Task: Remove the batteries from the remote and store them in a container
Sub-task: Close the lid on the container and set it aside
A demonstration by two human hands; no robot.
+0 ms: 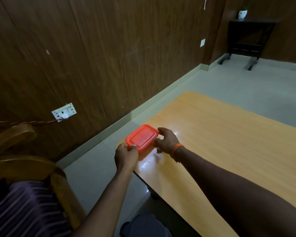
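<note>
Red plastic marks the one task thing in view: a small rectangular container with a red snap-on lid point(142, 138), sitting at the near left corner of the glossy orange-brown wooden counter point(229, 142). Its lid is on.

Both bare arms reach forward from the bottom of the view and meet at the container. The left hand point(126, 154) comes up from below the counter's edge, wrist nearly straight, and grips the container's near left corner; its thumb lies on top of the lid rim while the other fingers point(132, 147) curl under and against the side, pinching that corner. The right hand point(167, 141) comes in over the counter from the right of the container, forearm stretched long across the wood, with an orange thread band point(177, 149) around the wrist. Its fingers are bent and a little spread, the tips touching the container's right-hand edge, thumb near the far corner and the others nearer the close corner.

Left of the container, beyond the counter's edge, lies pale grey floor point(96, 168), then a dark wood-panelled wall point(92, 57) bearing a white socket plate point(64, 112). Whether anything is inside the container cannot be told.
</note>
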